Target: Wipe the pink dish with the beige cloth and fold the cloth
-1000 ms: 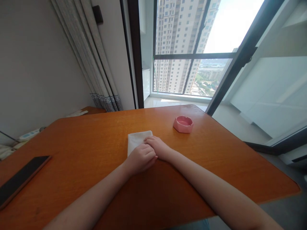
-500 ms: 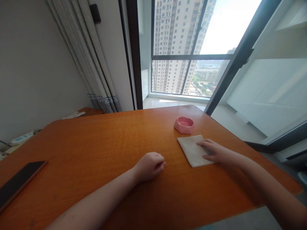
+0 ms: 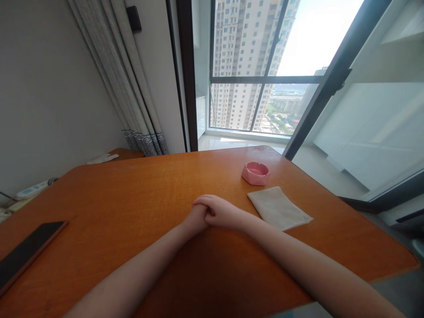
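Near the middle of the wooden table (image 3: 132, 194), my right hand (image 3: 222, 212) lies over my left hand (image 3: 195, 219), its fingers wrapped round it. The fingers of my left hand are hidden beneath. To the right of both hands, a folded off-white cloth (image 3: 280, 207) lies flat, with no hand on its visible part; my right forearm passes in front of its near side. Just beyond the cloth stands a pink faceted ashtray (image 3: 256, 173), apart from my hands.
A dark, flat, brown-edged object (image 3: 29, 251) lies at the table's left. A white power strip (image 3: 33, 190) is past the left edge. Behind the table are a grey curtain (image 3: 122, 79) and a dark-framed window (image 3: 265, 80).
My right hand has let go of the cloth and moved left onto my left hand. The cloth's right part, formerly under that hand, now shows. The ashtray stays put.
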A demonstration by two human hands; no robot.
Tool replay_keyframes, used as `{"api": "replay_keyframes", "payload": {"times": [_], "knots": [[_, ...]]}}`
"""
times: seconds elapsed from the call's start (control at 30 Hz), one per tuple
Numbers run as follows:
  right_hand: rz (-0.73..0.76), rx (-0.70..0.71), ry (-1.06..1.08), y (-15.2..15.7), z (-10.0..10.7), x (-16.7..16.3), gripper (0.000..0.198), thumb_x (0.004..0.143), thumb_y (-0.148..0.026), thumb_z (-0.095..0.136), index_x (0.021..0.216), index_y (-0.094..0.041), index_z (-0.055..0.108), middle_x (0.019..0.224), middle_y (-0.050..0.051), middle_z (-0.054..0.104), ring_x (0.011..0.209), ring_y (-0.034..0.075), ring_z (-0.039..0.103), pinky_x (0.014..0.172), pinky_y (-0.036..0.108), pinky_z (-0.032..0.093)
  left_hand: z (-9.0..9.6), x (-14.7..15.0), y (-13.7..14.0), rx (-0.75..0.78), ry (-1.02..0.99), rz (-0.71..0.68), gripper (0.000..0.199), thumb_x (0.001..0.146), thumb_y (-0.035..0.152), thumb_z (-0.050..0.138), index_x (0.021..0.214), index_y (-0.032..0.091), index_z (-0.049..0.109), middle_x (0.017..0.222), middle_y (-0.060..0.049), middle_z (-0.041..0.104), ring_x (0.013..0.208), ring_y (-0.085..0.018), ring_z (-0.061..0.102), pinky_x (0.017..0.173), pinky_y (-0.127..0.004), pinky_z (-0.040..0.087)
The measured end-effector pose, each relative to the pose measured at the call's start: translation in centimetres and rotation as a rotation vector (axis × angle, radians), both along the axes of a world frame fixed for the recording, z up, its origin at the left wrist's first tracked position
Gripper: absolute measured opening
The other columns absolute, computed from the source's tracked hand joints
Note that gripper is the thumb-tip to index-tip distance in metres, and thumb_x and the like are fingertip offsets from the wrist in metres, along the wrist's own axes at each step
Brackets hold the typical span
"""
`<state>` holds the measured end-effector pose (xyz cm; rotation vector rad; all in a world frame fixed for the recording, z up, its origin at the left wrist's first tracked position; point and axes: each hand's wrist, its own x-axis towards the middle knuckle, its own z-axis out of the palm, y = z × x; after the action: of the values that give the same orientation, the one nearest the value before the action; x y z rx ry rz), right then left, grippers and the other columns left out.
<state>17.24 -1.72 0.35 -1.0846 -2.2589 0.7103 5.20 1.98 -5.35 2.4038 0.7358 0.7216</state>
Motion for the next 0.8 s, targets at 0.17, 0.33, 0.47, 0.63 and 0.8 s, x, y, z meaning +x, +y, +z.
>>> {"api": "replay_keyframes", "payload": {"times": [0.17,0.33,0.47,0.63,0.8], "knots": [[-0.054,-0.163,0.157,1.9,-1.3,0.3,0.053,0.058,-0.003,0.046,0.106,-0.02,0.06,0.107,0.002,0.064,0.102,0.018,0.058,0.094,0.029,0.042,1.5,-1.2,0.0,-0.169,-0.028,-0.024,0.024,0.066,0.01,0.047,0.082,0.01,0.066,0.087,-0.009,0.068,0.083,-0.022,0.063,0.072,-0.031,0.051],[-0.025,-0.07,0.208,0.8,-2.4,-0.1,0.054,0.053,-0.002,0.045,0.103,-0.019,0.059,0.105,0.004,0.061,0.102,0.019,0.056,0.095,0.032,0.041,2.1,-1.5,-1.0,-0.048,0.072,-0.099,0.024,0.064,0.01,0.049,0.079,0.012,0.067,0.088,-0.009,0.069,0.087,-0.023,0.063,0.076,-0.032,0.05],[0.003,-0.042,0.143,0.6,-2.2,0.0,0.058,0.054,-0.002,0.044,0.108,-0.019,0.058,0.111,0.005,0.06,0.106,0.02,0.054,0.098,0.034,0.038,2.0,-1.4,-1.3,-0.006,0.121,-0.046,0.028,0.066,0.011,0.049,0.086,0.011,0.068,0.094,-0.011,0.069,0.091,-0.025,0.062,0.078,-0.033,0.05],[0.007,-0.018,0.133,0.7,-2.4,0.2,0.059,0.056,-0.002,0.044,0.112,-0.017,0.057,0.114,0.007,0.06,0.108,0.019,0.053,0.099,0.031,0.038,2.0,-1.2,-1.3,0.0,0.148,-0.011,0.029,0.067,0.012,0.049,0.089,0.011,0.068,0.097,-0.012,0.069,0.092,-0.025,0.062,0.079,-0.034,0.05],[0.002,-0.022,0.114,0.6,-2.2,0.2,0.061,0.056,-0.001,0.044,0.114,-0.018,0.056,0.115,0.006,0.06,0.109,0.019,0.053,0.099,0.033,0.039,2.1,-1.0,-1.3,0.064,0.269,0.051,0.032,0.066,0.012,0.048,0.091,0.009,0.068,0.097,-0.014,0.068,0.093,-0.027,0.063,0.08,-0.036,0.05]]}}
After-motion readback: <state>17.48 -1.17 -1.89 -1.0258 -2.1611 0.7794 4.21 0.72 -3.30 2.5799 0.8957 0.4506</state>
